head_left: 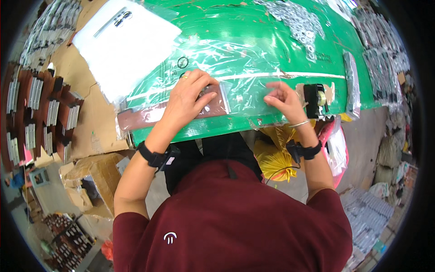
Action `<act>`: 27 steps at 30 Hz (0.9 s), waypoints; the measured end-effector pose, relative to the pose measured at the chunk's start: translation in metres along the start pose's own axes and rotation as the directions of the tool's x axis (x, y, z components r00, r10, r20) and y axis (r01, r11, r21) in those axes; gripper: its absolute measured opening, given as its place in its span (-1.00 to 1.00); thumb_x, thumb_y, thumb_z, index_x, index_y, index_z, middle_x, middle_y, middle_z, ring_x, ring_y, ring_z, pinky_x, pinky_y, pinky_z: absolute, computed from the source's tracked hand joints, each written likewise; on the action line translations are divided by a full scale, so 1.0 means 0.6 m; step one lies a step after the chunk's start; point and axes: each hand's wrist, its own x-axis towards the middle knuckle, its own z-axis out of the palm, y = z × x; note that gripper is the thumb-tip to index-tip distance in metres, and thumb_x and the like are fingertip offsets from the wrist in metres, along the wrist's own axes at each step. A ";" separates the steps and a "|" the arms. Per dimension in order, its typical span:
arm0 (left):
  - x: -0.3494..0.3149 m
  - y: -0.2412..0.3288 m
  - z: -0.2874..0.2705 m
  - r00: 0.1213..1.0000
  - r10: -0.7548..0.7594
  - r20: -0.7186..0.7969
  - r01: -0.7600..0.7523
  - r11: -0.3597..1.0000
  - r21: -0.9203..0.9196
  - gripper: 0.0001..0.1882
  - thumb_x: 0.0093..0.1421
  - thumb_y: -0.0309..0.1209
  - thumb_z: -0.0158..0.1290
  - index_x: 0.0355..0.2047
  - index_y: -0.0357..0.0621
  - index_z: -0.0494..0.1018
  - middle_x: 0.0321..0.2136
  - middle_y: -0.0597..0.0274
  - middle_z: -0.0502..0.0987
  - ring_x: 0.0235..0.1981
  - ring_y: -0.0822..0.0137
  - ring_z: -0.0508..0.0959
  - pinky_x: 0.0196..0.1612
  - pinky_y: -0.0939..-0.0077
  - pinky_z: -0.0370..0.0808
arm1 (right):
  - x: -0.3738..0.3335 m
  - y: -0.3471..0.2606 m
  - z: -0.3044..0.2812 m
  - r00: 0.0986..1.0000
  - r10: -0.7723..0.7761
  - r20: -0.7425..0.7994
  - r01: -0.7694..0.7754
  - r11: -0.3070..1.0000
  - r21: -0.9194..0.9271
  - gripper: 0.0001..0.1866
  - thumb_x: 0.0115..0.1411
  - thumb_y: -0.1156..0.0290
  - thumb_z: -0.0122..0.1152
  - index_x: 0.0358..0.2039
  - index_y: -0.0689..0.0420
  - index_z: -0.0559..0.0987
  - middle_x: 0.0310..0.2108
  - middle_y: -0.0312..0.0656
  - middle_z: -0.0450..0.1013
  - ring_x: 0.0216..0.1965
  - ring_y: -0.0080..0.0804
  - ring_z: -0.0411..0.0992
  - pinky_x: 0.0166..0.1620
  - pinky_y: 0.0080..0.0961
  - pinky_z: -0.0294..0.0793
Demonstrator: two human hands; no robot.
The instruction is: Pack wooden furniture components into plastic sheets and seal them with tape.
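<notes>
A long, flat reddish-brown piece (145,117) with a pale metallic strip at its right end lies along the table's near edge. It is at least partly inside a clear plastic bag (247,96). My left hand (186,96) is closed over the brown piece, thumb on the near side and fingers curled on the far side. To the right, the curled fingers of my right hand (287,103) are at the bag's loose end, thumb drawn in toward them. A black tape dispenser (312,100) stands just beyond that hand.
White sheets (129,45) lie at the table's far left. Small metal parts (297,22) are heaped at the far right, above a wrapped long piece (351,85). Brown pieces (43,111) are stacked left, over a cardboard box (93,183). A yellow sack (274,161) sits below the table edge.
</notes>
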 end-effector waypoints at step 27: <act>0.033 0.004 0.087 0.990 0.072 0.118 -0.104 0.951 0.293 -0.47 0.30 -0.06 0.04 0.27 0.23 0.37 -0.14 0.25 0.57 -0.06 0.16 0.51 -0.03 0.23 0.40 | 0.014 -0.014 0.032 0.854 -0.392 -0.344 0.057 0.725 -0.686 -0.09 -0.03 -0.10 0.50 0.19 0.26 0.44 -0.09 -0.07 0.54 -0.14 -0.26 0.53 -0.12 -0.32 0.51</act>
